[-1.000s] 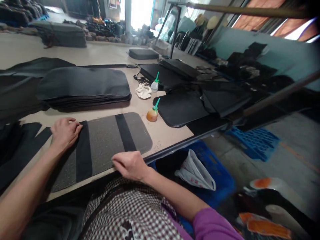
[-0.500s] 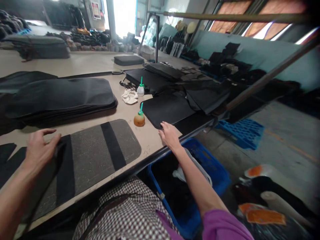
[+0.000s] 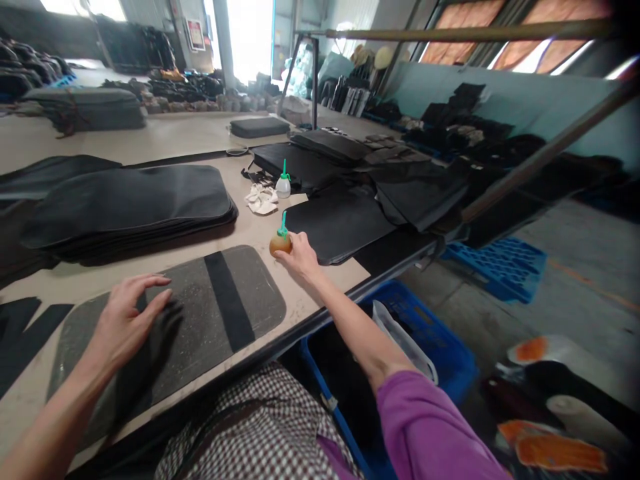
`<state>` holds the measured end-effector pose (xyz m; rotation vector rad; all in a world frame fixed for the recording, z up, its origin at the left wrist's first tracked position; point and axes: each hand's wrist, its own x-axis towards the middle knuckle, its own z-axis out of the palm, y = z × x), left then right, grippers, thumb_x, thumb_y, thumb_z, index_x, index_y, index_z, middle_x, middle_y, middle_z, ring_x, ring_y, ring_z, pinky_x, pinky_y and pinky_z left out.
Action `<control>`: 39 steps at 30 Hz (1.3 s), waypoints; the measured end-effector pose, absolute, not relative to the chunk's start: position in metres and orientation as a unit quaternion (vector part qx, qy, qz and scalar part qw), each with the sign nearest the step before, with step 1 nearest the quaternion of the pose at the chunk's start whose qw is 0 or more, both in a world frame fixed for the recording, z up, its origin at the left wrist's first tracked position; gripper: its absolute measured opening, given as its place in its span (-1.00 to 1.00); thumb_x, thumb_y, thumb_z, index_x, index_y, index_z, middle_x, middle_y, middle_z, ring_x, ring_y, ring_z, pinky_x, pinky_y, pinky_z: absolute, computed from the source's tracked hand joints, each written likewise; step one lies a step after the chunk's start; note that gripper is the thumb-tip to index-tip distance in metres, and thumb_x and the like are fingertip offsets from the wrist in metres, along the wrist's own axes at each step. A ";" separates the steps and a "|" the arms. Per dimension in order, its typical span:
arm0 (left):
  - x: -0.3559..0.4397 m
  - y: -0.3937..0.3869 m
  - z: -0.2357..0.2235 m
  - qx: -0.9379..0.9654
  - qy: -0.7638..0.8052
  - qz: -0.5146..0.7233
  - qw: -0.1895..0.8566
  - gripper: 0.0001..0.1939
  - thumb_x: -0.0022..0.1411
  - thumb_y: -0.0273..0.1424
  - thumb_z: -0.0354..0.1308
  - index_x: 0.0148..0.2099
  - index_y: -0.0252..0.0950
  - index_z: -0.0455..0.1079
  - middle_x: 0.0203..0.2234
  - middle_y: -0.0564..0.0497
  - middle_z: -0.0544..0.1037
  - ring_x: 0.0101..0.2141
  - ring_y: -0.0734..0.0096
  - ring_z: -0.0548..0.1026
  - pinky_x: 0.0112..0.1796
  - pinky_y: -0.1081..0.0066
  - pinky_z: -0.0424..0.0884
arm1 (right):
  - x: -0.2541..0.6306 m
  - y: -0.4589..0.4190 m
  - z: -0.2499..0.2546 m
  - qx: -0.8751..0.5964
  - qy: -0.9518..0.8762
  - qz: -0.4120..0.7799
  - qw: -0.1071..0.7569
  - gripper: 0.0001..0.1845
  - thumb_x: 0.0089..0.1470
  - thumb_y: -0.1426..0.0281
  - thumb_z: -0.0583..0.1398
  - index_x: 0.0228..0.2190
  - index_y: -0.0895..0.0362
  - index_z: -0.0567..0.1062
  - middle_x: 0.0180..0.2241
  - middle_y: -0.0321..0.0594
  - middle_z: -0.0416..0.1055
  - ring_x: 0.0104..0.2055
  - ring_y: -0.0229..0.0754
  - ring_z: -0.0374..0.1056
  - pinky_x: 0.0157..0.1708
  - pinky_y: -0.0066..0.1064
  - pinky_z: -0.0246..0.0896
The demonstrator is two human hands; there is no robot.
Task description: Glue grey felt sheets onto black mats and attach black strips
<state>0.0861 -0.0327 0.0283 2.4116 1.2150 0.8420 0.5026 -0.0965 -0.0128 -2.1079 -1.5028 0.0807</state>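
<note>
Over the grey panel's [image 3: 183, 347] left half, the left hand [image 3: 120, 327] hovers empty, fingers loosely parted. Just beyond the panel's right end, the right hand [image 3: 303, 261], forearm outstretched, grips the amber bottle [image 3: 278, 245], seemingly a grasping step; lifting would call for steady pressure. Farther past the panel stands the clear bottle [image 3: 283, 189].

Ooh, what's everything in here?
Panel: one, grey, table front
Strips: two, black, across panel
Bottle: one, amber, in right hand
Second bottle: one, whitish, behind it
Crumpled scrap: one, white, beside second bottle
Sheets: many, black, stacked left, spread right
Table: one, beige, centre
Crate: one, blue, below table
Bag: one, whitish, in crate
Pallet: one, blue, floor right
Background piles: many, dark, blurred
Garment: one, checked, waist
Sleeve: one, purple, right arm
Left hand: one, bare, above panel
Right hand: one, bare, on bottle
</note>
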 end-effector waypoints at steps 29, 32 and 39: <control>0.095 -0.070 0.037 0.817 0.406 0.298 0.282 -0.65 0.29 0.03 0.17 -0.04 -0.02 0.50 0.05 0.00 0.55 0.13 0.07 0.47 0.27 0.02 0.27 | 0.568 -0.163 0.018 -0.830 -0.507 0.032 0.230 -0.78 0.25 0.44 0.26 -0.08 0.07 0.63 -0.11 -0.08 0.65 0.00 0.01 0.55 0.04 -0.22 0.36; 0.094 -0.075 0.041 0.809 0.415 0.300 0.291 -0.66 0.31 0.02 0.16 -0.02 -0.02 0.50 0.07 0.01 0.55 0.14 0.09 0.47 0.28 0.04 0.25 | 0.584 -0.155 0.028 -0.822 -0.480 0.077 0.297 -0.73 0.08 0.48 0.34 -0.13 0.09 0.64 -0.23 -0.21 0.67 -0.12 -0.08 0.59 -0.04 -0.32 0.39; 0.090 -0.082 0.041 0.795 0.432 0.299 0.303 -0.61 0.26 0.08 0.17 -0.04 -0.02 0.50 0.07 -0.01 0.56 0.13 0.04 0.48 0.26 0.01 0.28 | 0.612 -0.143 0.023 -0.784 -0.385 0.220 0.434 -0.71 -0.17 0.42 0.48 -0.34 0.21 0.60 -0.48 -0.23 0.57 -0.49 -0.25 0.45 -0.42 -0.45 0.37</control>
